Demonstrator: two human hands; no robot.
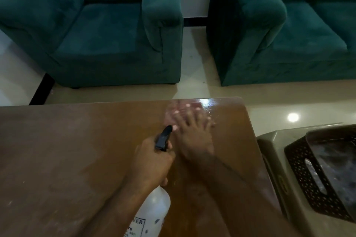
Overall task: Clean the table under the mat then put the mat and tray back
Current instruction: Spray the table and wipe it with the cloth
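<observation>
Here the table (77, 150) is lying bare, its far right corner shining wet, so it is likely slick there. The tray (300, 171), a dark perforated basket, is sitting off to the right on a grey stool (273, 152); it looks light and stiff, best lifted by its slotted handle. The mat seems to be lying inside it, though blur is hiding that. The left hand (152, 161) is clenching the neck of a white bottle (154, 211), its nozzle pointing at the wet corner. The right hand (192, 132) is lying flat and spread on a pale cloth (179, 109), pressing it down and grasping nothing.
</observation>
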